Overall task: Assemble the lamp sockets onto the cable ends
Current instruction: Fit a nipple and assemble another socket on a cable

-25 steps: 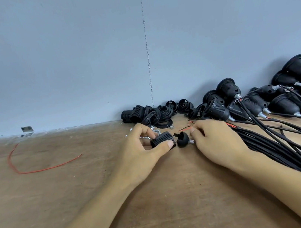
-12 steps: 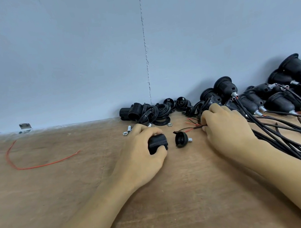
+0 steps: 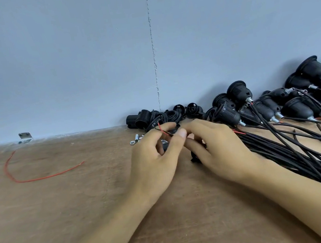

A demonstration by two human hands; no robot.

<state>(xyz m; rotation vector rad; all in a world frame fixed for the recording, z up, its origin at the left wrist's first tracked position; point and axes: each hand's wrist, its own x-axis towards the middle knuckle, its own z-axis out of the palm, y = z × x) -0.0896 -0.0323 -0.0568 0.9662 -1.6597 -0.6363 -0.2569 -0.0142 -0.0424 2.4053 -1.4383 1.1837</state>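
My left hand point(image 3: 157, 159) and my right hand point(image 3: 217, 146) meet over the wooden table point(image 3: 64, 208) near the wall. Between left thumb and fingers I pinch a cable end point(image 3: 164, 132) with thin red and black wires sticking up. A black socket part point(image 3: 195, 157) lies under my right hand, mostly hidden by its fingers, which curl over it. Whether the right fingers also hold the cable is hidden. A bundle of black cables point(image 3: 297, 153) runs off to the right.
Loose black socket parts point(image 3: 155, 119) and small metal pieces point(image 3: 135, 140) lie against the wall behind my hands. Several assembled sockets point(image 3: 267, 103) pile up at the right. A loose red wire point(image 3: 38, 177) curls at the left, near a metal bracket point(image 3: 24, 136).
My left hand has let go of the ribbed socket body and now pinches a wire end. My right hand came back from the cable pile toward the left hand, covering the small socket part.
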